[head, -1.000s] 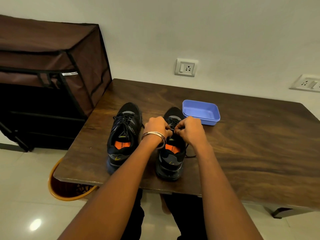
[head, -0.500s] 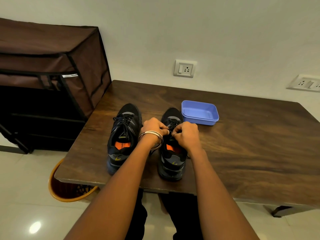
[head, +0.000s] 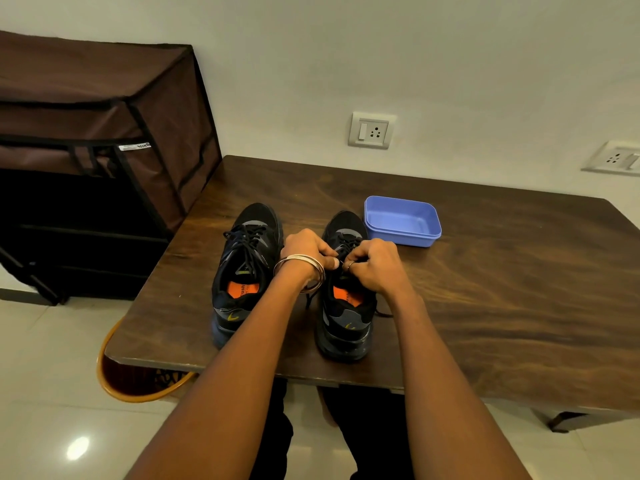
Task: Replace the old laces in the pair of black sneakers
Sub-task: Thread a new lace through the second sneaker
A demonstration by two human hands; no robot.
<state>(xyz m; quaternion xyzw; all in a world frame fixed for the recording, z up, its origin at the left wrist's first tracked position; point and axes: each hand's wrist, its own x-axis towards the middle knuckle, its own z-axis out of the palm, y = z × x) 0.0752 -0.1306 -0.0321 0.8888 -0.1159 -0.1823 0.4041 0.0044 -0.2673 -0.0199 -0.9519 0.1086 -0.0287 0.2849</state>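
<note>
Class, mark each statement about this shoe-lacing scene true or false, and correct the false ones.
1. Both hands work at the laces of the right sneaker. True.
2. The blue plastic tub holds spare laces. False: it looks empty.
3. The left sneaker has laces in it. True.
4. The left hand rests flat on the wooden table. False: its fingers pinch the lace, as do those of the right hand.
5. Bangles circle the left wrist. True.

Two black sneakers on one wooden table, two hands, one blue plastic tub, two wall sockets, one brown fabric cabinet, one orange basket, several bangles too close together to count.
</note>
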